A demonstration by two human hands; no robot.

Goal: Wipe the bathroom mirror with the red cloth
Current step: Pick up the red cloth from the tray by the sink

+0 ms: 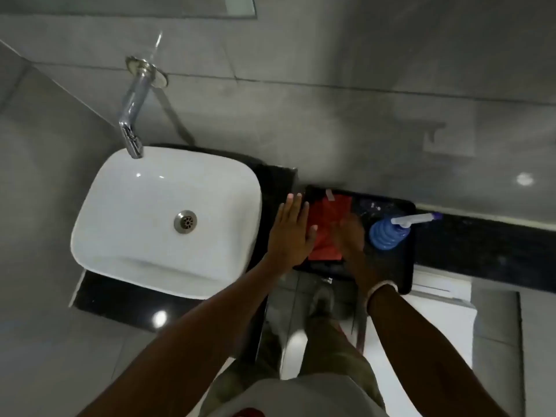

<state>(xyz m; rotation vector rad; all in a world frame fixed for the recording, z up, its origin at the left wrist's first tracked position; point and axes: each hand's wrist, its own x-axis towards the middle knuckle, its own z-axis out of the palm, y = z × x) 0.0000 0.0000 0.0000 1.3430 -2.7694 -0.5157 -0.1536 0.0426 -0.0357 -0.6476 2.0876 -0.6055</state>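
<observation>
Red folded cloth [323,227] is lying in a black rectangular tray [403,266] at centre frame. The left hand [290,233] is hovering flat, fingers spread wide, at its left edge. The blurred right hand [350,236] is reaching over the cloth; I cannot tell its grip. A blue spray bottle [388,233] is standing just right.

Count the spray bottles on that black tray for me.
1. A blue spray bottle stands at the right end of the black tray, right of the red cloth. The hands could hide something small.
</observation>
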